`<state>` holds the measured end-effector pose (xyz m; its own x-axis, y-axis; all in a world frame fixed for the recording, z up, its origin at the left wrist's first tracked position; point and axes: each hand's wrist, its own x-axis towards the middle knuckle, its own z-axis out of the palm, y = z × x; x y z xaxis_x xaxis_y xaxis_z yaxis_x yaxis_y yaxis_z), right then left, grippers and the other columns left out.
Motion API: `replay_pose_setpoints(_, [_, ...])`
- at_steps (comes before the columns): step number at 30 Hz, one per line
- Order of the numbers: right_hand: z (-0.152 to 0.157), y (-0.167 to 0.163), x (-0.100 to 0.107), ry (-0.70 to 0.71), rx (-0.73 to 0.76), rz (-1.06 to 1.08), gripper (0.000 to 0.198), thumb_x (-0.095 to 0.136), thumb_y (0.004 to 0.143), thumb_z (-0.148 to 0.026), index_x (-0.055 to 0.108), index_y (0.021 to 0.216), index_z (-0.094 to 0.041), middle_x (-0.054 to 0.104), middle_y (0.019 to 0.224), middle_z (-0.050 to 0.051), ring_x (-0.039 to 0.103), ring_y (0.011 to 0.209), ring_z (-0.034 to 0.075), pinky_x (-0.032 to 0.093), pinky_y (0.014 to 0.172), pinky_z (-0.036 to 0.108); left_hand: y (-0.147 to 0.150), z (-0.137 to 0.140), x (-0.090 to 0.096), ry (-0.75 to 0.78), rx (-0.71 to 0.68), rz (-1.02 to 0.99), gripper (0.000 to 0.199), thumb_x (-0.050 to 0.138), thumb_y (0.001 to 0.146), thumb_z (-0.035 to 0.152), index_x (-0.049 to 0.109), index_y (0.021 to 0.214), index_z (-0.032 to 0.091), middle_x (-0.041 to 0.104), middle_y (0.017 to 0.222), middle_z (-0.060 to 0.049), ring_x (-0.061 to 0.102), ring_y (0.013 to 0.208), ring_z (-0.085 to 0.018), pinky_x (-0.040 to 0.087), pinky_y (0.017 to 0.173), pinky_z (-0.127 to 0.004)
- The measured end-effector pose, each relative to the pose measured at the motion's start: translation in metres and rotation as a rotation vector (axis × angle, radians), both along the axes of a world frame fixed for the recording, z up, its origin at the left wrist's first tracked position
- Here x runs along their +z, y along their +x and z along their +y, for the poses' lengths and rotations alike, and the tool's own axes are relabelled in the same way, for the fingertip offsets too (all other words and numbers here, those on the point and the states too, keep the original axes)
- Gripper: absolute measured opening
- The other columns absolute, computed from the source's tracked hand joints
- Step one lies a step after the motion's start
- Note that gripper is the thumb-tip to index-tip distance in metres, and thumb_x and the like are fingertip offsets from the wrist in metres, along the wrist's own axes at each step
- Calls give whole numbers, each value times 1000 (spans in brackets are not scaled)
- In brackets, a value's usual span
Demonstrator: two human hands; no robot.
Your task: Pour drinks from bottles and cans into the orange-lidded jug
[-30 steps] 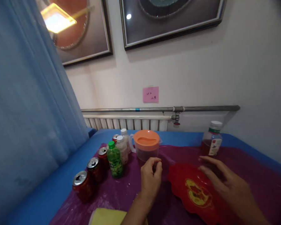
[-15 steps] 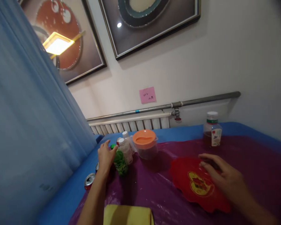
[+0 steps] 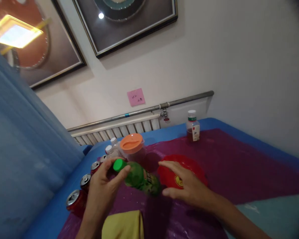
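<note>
A green plastic bottle (image 3: 137, 176) with a bright green cap is held tilted above the purple sheet, its base toward the right. My left hand (image 3: 106, 182) grips it near the cap with thumb and fingers. Close to the bottle's base, my right hand (image 3: 186, 186) is open, thumb and fingers apart, with a gap between it and the bottle. Beneath and behind the right hand lies a red scalloped tray (image 3: 194, 167) with a yellow emblem, partly covered by the hand. On the sheet in front is a folded yellow cloth (image 3: 123, 225).
Several soda cans (image 3: 76, 200) stand in a row at the left. Behind them are clear bottles with white caps (image 3: 112, 152) and a plastic jug with an orange lid (image 3: 132, 144). A white-capped jar (image 3: 193, 127) stands far right. A blue curtain (image 3: 27, 149) hangs left.
My left hand has taken hold of the green bottle, lifted it off the sheet and tipped it rightward. My right hand has come in toward the bottle. The view has turned right.
</note>
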<state>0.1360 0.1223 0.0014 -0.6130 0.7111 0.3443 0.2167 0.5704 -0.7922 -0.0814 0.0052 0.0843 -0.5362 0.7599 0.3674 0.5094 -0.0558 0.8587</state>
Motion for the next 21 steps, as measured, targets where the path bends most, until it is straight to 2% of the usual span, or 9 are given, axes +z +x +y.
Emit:
replay_pose_setpoints(2, [-9, -1, 5, 39, 47, -31, 82, 79, 63, -38, 49, 139, -23, 52, 142, 11, 45, 132, 33, 36, 109, 50, 28, 8, -4, 22, -154, -76, 36, 77, 67, 44, 69, 91, 19, 66, 82, 0, 60, 76, -16, 50, 70, -26])
replay_pose_setpoints(5, [-13, 4, 9, 142, 43, 31, 81, 75, 64, -26, 46, 140, -22, 58, 133, 11, 52, 123, 29, 40, 106, 47, 56, 16, -2, 45, -274, -133, 32, 79, 67, 40, 70, 91, 20, 65, 86, 0, 60, 78, -14, 49, 71, -24])
replay_pose_setpoints(8, [-9, 13, 9, 239, -17, 88, 74, 70, 63, -17, 50, 134, -23, 63, 125, 8, 57, 115, 27, 42, 103, 45, 58, 17, 1, 120, -264, -177, 31, 78, 69, 38, 69, 93, 21, 67, 92, 0, 61, 84, -15, 49, 76, -24])
replay_pose_setpoints(10, [-4, 19, 10, 255, -116, 127, 70, 70, 62, -17, 53, 130, -22, 64, 123, 8, 58, 114, 27, 42, 103, 46, 48, 17, -6, 148, -201, -176, 34, 77, 71, 38, 67, 99, 22, 67, 99, -1, 61, 93, -17, 48, 84, -27])
replay_pose_setpoints(12, [2, 24, 11, 199, -241, 187, 66, 72, 64, -23, 54, 128, -22, 65, 121, 8, 59, 112, 28, 44, 100, 46, 35, 21, -27, 8, -158, -63, 39, 72, 73, 42, 63, 105, 21, 66, 102, -3, 60, 96, -18, 46, 88, -30])
replay_pose_setpoints(14, [6, 28, 13, 114, -334, 258, 68, 74, 65, -30, 53, 129, -22, 66, 120, 8, 62, 109, 28, 47, 96, 44, 28, 27, -59, -292, -195, 136, 39, 64, 76, 45, 62, 106, 20, 65, 97, -3, 58, 88, -18, 45, 82, -31])
replay_pose_setpoints(15, [7, 28, 14, 78, -358, 288, 69, 74, 65, -33, 53, 130, -22, 66, 120, 8, 63, 108, 28, 48, 95, 43, 27, 31, -76, -373, -225, 179, 34, 63, 74, 42, 65, 98, 19, 64, 90, -4, 57, 82, -20, 45, 79, -33])
replay_pose_setpoints(18, [9, 29, 15, 34, -377, 343, 71, 75, 64, -34, 53, 130, -22, 67, 119, 7, 64, 107, 28, 50, 93, 41, 38, 38, -119, -506, -268, 260, 21, 68, 64, 33, 68, 79, 18, 63, 81, -8, 54, 82, -25, 41, 79, -39])
replay_pose_setpoints(21, [9, 28, 15, 16, -369, 346, 70, 75, 63, -34, 54, 128, -22, 68, 118, 8, 65, 106, 28, 51, 93, 41, 49, 37, -136, -565, -276, 276, 23, 74, 54, 25, 72, 76, 18, 65, 84, -10, 53, 87, -30, 38, 82, -42])
